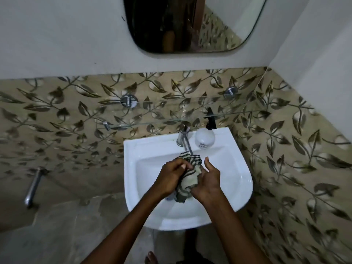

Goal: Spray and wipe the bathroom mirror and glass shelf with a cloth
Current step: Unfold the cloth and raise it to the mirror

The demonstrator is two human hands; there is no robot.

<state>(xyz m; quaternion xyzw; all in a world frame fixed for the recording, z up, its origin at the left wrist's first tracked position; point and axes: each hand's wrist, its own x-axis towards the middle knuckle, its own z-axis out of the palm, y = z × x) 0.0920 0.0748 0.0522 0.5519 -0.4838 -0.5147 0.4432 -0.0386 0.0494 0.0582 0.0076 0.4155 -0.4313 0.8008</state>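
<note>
Below, both hands (172, 177) (206, 181) wringing striped cloth (187, 180), over white sink (245, 180)

The camera sits on my head and looks down, close over the sink (242, 180) in the middle, with the mirror (190, 25) up top.

White sink (242, 180) with chrome tap (183, 139); leaf-patterned tiles (297, 149); second tap (33, 187) low at left.
</note>
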